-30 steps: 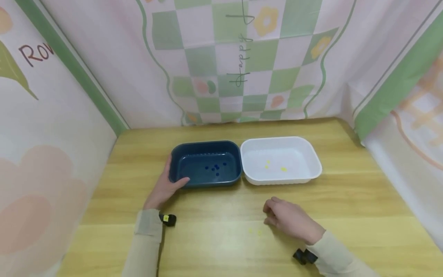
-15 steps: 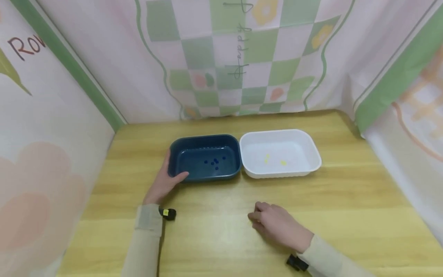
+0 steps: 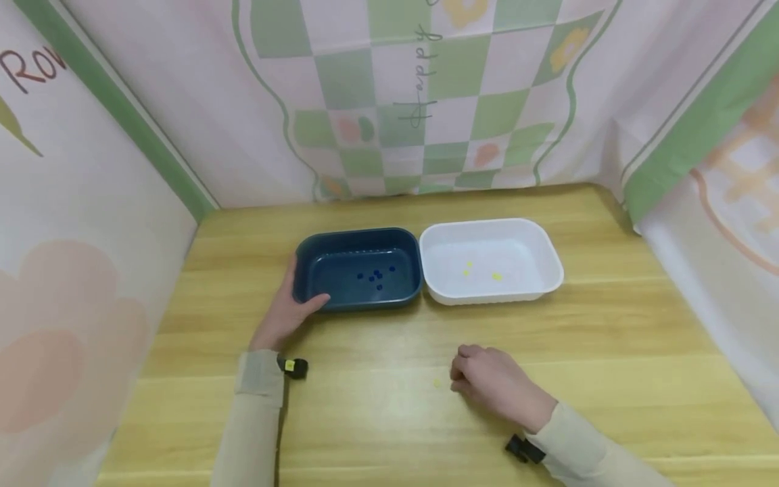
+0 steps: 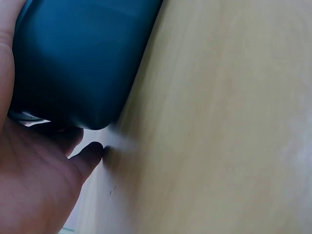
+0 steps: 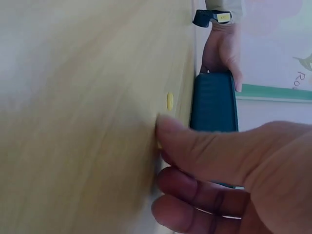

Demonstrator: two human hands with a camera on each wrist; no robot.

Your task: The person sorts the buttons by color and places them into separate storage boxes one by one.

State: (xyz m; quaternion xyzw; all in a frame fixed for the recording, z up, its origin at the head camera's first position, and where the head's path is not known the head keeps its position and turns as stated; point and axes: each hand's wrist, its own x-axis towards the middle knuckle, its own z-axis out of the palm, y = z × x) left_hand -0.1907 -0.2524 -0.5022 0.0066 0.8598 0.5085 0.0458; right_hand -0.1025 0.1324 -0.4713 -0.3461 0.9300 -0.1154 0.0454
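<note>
At the left end of a dark blue plastic tray (image 3: pixel 313 297) my left hand (image 3: pixel 282 311) holds on, thumb at the near rim and fingers along the outer side. Small blue pieces (image 3: pixel 372 278) lie inside that tray. My right hand (image 3: pixel 502 382) is low over the table, thumb and fingers curled together at the tips. One small yellow disc (image 3: pixel 436 383) lies just left of those fingertips; the right wrist view shows the disc (image 5: pixel 169 101) flat beyond the thumb. Another seems pinched between thumb and finger, though the fingers hide it.
A white plastic tray (image 3: pixel 550 284) stands right beside the dark blue one, with several yellow pieces (image 3: pixel 496 276) in it. Both rest on a wood-grain table (image 3: pixel 365 419). Patterned curtains (image 3: pixel 341 81) hang behind and at the sides.
My right hand has reached left over the two yellow discs and drawn back slightly right; only one disc now shows on the table. The left hand keeps its place on the tray.
</note>
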